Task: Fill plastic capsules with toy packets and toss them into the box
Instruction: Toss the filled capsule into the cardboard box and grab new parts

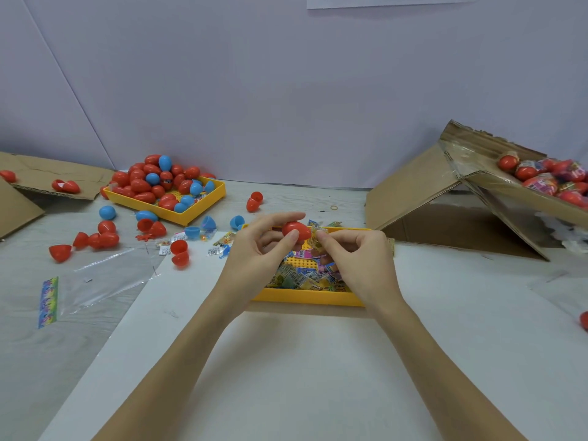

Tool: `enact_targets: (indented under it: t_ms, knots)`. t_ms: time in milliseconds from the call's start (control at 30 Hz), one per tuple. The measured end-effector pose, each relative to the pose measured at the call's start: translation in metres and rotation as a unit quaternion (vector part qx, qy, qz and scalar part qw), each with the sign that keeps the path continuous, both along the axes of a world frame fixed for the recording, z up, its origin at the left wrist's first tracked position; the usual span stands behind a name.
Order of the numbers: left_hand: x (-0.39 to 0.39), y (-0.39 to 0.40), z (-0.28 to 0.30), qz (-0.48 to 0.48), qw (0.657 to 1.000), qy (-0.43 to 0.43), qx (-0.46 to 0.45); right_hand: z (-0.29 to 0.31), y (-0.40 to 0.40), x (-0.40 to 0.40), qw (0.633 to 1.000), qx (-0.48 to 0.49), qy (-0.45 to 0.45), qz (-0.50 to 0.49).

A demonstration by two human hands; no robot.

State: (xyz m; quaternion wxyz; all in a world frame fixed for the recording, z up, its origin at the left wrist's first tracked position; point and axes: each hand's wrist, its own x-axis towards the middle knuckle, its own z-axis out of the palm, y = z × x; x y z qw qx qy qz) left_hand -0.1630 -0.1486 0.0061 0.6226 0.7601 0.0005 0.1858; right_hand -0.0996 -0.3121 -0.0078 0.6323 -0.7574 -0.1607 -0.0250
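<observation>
My left hand (254, 249) grips a red capsule (296, 230); my right hand (356, 259) pinches a packet (316, 234) touching it, above the tray (305, 296).

red egg-shaped plastic capsule (296, 230) | yellow rectangular plastic tray (305, 296), pegged grid floor | multicolour printed toy packets (305, 278) | red and blue capsules heaped in second yellow tray (203, 207) | brown cardboard box (413, 189) | clear bag, rainbow-striped header (48, 302)

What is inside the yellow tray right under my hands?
The yellow tray holds a pile of colourful toy packets on a studded floor. The left hand and right hand cover part of it.
</observation>
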Motion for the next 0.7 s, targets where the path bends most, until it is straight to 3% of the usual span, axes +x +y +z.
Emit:
enact_targets:
  t_ms: [400, 567, 700]
  knots:
    - [0.0015, 0.0001, -0.0043, 0.008, 0.999, 0.010, 0.036, 0.0004, 0.0030, -0.0030, 0.999, -0.033, -0.025, 0.011]
    - [0.0019, -0.0010, -0.0048, 0.021, 1.000, -0.005, -0.015, 0.0003, 0.0066, -0.0043, 0.998, 0.053, 0.038, 0.022]
    - [0.0025, -0.0005, -0.0054, 0.030, 0.999, -0.012, 0.001, 0.0010, 0.0078, -0.0079, 0.986, 0.135, 0.091, 0.033]
